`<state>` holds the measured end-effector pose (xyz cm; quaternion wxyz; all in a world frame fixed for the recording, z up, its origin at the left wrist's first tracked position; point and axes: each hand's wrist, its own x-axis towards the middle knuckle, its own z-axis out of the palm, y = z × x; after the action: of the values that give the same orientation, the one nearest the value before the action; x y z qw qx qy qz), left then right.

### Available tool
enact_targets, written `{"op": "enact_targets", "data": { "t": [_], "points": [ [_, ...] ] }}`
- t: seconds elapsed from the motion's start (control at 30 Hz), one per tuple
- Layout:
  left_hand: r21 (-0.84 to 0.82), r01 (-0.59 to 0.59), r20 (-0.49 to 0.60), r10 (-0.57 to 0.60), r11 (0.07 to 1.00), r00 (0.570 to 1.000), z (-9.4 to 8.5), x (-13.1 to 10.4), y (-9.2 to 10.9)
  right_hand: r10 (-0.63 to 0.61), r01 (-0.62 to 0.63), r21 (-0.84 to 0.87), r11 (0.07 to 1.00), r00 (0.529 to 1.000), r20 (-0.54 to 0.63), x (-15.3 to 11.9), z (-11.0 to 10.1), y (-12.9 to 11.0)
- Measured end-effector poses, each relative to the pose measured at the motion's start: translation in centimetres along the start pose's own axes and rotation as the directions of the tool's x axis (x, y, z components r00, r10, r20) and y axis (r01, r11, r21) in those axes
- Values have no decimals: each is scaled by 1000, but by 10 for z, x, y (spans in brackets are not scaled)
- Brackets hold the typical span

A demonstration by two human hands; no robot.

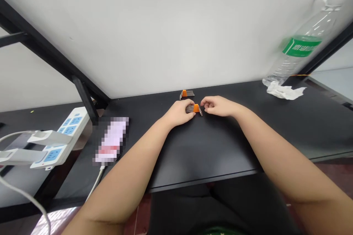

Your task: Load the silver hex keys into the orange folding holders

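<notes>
On the black table, my left hand (pixel 180 113) is closed around the long ends of a hex key set (pixel 196 108) in an orange holder. Its bent short ends point toward my right hand (pixel 219 105). That hand hovers just beside them with loosely curled fingers, thumb and forefinger a little apart, and nothing visible in them. Behind my left hand, near the wall, lies a second hex key set (pixel 188 93) with an orange holder, its bent ends to the left.
A phone (pixel 111 139) with a blurred screen lies left on a charging cable. Beyond it is a white power strip (pixel 62 137) with plugged-in chargers. At the right stand a large clear bottle (pixel 303 46) and a crumpled tissue (pixel 285 91). A black frame bar (pixel 55 51) slants at left.
</notes>
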<state>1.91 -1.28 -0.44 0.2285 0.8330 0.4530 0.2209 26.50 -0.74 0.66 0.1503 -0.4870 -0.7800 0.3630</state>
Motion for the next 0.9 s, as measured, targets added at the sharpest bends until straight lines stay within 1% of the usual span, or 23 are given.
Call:
{"op": "enact_targets", "data": {
  "t": [0.07, 0.1, 0.17, 0.2, 0.27, 0.3, 0.33, 0.4, 0.5, 0.57, 0.63, 0.7, 0.8, 0.9],
  "points": [
    [-14, -38, -37, 37, 999, 999, -2, -1, -2, -7, 7, 1, 1000, 999, -45, 1, 3, -1],
    [-27, -51, -77, 49, 998, 996, -2, -1, -4, -19, 19, -12, 1000, 997, -70, 1, 5, -2],
    [-51, -61, -217, 49, 997, 975, -4, 0, -10, -77, 69, -62, 996, 988, -132, 4, 13, -6],
    [-56, -52, -312, 32, 997, 950, -5, 2, -14, -121, 106, -99, 990, 979, -164, 6, 18, -8],
    [-41, -11, -496, -11, 999, 868, -7, 6, -23, -205, 170, -172, 970, 957, -207, 10, 27, -11],
    [-28, 27, -559, -38, 999, 828, -9, 8, -27, -221, 181, -195, 964, 953, -208, 13, 30, -11],
    [-13, 57, -582, -54, 998, 812, -10, 11, -31, -224, 180, -211, 961, 951, -213, 14, 32, -11],
    [-12, 107, -566, -95, 994, 819, -12, 15, -36, -204, 151, -232, 961, 952, -228, 17, 30, -7],
    [-32, 131, -537, -128, 991, 834, -12, 19, -40, -121, 52, -238, 970, 951, -286, 19, 17, 5],
    [-8, 115, -484, -105, 993, 869, -10, 21, -40, -37, -40, -218, 975, 940, -339, 21, 7, 14],
    [34, 82, -396, -62, 996, 916, -7, 22, -40, 33, -125, -209, 970, 918, -396, 26, -1, 22],
    [71, 59, -333, -32, 996, 942, -5, 24, -40, 61, -176, -226, 958, 896, -440, 32, -3, 27],
    [89, 64, -319, -33, 994, 947, -4, 27, -40, 33, -170, -254, 952, 883, -469, 41, -1, 30],
    [119, 66, -306, -26, 991, 952, -6, 27, -37, 8, -131, -211, 969, 866, -500, 45, 3, 30]
  ]
}}
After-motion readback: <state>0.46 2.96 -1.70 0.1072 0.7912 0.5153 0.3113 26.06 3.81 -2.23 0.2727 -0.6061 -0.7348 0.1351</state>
